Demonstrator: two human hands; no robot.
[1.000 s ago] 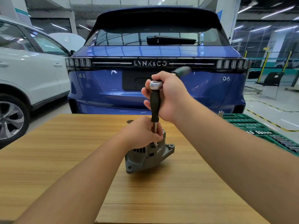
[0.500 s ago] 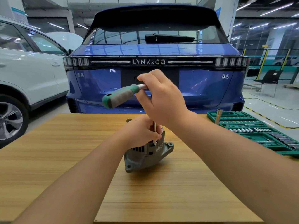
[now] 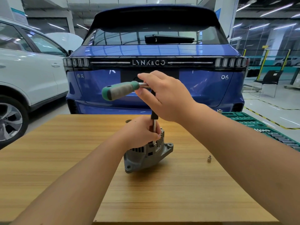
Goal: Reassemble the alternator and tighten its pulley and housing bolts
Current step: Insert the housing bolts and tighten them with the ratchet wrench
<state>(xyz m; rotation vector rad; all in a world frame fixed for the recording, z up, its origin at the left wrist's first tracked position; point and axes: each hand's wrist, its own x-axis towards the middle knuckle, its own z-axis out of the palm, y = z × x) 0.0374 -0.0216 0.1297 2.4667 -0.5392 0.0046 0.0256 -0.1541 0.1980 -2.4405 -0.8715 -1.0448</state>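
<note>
Left hand grips alternator and vertical extension bar; right hand holds ratchet head directly above, handle pointing left.

I see the gray metal alternator sitting tilted on the wooden table, near the middle. A ratchet with a green and gray handle sticks out to the left above it. Its thin silver bar goes straight down into the alternator's top.
</note>
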